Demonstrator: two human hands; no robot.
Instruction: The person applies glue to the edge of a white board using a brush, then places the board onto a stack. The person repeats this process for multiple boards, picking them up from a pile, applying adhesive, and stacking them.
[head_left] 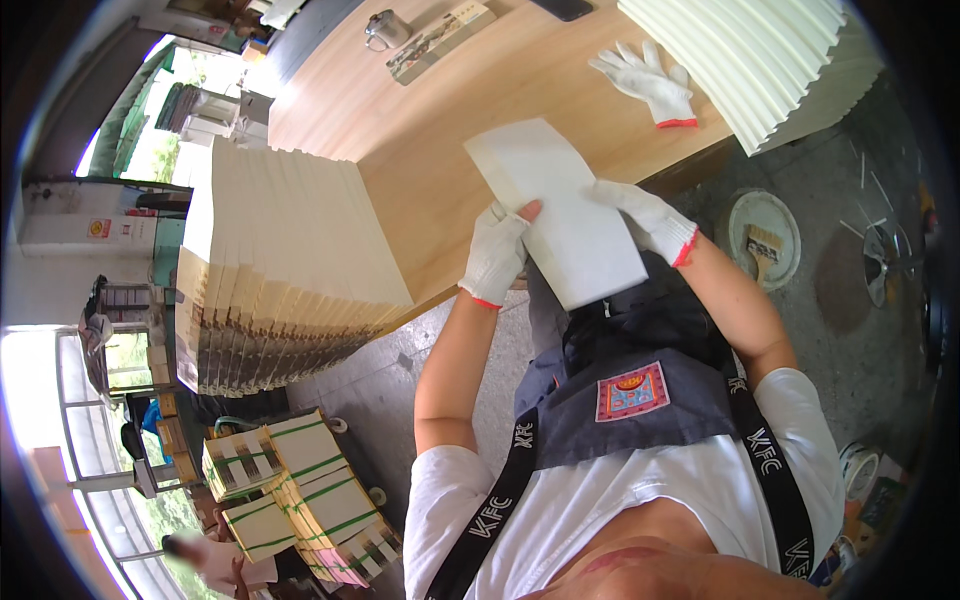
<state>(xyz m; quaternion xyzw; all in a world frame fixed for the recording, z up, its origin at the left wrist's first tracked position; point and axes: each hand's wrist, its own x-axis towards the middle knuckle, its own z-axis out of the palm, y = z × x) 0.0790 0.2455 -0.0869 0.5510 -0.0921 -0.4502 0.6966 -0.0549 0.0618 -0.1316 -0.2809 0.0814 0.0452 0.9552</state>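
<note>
A thin white paper block point(575, 220), slightly curved, is held in front of me over the table's near edge. My left hand point(497, 250), in a white knit glove with the thumb tip bare, grips its left side, thumb on top. Along its right side lies my right hand point(645, 215), gloved in white with a red cuff, the fingers partly hidden by the paper. To the left, a tall stack of similar paper blocks point(300, 220) shows brownish printed edges. Another stack of white paper blocks point(745, 60) stands at the far right.
On the wooden table point(420, 130) lie a spare white glove point(650, 85), a metal mug point(386, 30), a long box point(440, 42) and a dark phone point(562, 8). A bucket point(790, 235) with a brush stands right. Strapped bundles point(310, 470) and a person point(225, 560) are lower left.
</note>
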